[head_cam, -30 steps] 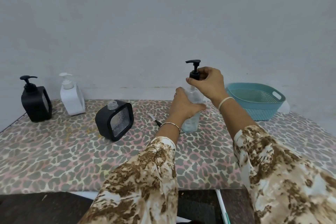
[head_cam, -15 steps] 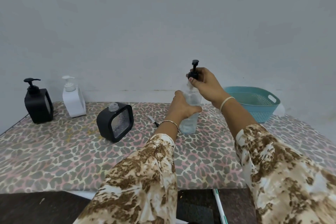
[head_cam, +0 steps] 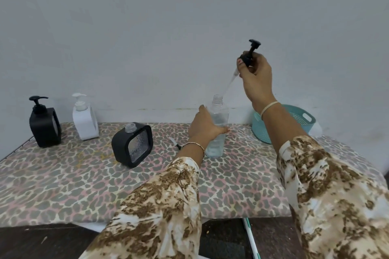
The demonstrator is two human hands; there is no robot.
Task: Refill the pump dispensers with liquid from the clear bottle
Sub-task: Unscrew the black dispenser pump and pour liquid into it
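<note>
Has just drawn the black pump (head_cam: 250, 52) up out of the clear bottle (head_cam: 220, 114), dip tube (head_cam: 228, 84) slanting down to the open neck; frees the mouth for pouring. Pinches the pump collar in the right hand (head_cam: 255, 78), fingers curled round it. Grips the bottle's side with the left hand (head_cam: 203, 126), holding it upright near the counter's (head_cam: 63, 185) back edge, right of the uncapped black dispenser (head_cam: 132, 145).
</note>
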